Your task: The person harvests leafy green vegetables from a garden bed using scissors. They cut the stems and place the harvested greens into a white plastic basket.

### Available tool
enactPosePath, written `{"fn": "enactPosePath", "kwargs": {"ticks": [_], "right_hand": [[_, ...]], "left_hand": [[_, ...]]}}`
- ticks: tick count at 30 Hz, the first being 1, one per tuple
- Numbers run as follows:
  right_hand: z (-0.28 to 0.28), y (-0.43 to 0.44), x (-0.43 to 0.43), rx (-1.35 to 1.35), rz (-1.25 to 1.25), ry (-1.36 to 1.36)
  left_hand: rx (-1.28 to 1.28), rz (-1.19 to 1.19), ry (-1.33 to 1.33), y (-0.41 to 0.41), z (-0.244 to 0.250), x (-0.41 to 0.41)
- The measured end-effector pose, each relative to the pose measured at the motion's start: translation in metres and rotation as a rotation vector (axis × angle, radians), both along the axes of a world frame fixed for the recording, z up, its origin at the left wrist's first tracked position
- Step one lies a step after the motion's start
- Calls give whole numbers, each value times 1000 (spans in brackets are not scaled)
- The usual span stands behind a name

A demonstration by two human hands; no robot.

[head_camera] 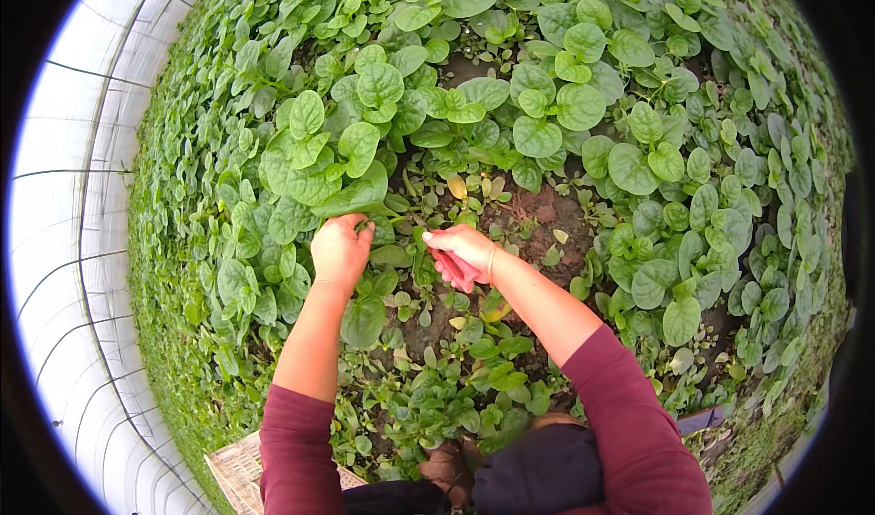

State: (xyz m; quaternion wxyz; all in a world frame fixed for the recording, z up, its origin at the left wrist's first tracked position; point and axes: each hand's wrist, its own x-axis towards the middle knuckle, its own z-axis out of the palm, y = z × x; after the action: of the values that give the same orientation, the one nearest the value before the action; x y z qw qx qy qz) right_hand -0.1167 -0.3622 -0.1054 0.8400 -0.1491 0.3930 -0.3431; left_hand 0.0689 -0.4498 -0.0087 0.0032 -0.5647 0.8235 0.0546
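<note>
My left hand (342,247) is closed on the stem of a leafy green shoot (352,190), with thumb and forefinger pinched together. The shoot's broad leaves spread out above the knuckles; they look like Malabar spinach. Just to the right, my right hand (465,248) is curled around what looks like the red handle of a small tool (456,269). Its thumb points left toward the shoot's base. The tool's working end is hard to make out among the leaves. A thin bracelet (491,263) circles the right wrist.
Dense leafy plants (581,105) surround both hands. Bare reddish soil (547,221) with small weeds shows to the right. A woven bamboo basket (236,470) sits at lower left, near my knees (540,467). The greenhouse's plastic wall (61,228) with thin ribs curves along the left.
</note>
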Motion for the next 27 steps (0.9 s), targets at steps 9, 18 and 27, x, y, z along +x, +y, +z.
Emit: {"fn": "enactPosePath", "kwargs": {"ticks": [9, 18, 27], "right_hand": [[74, -54, 8, -438, 95, 587], [30, -42, 29, -251, -19, 50], [3, -102, 51, -112, -92, 32]], "left_hand": [[-66, 196, 443, 3, 50, -4], [22, 396, 634, -62, 3, 55], [20, 298, 855, -47, -15, 67]]}}
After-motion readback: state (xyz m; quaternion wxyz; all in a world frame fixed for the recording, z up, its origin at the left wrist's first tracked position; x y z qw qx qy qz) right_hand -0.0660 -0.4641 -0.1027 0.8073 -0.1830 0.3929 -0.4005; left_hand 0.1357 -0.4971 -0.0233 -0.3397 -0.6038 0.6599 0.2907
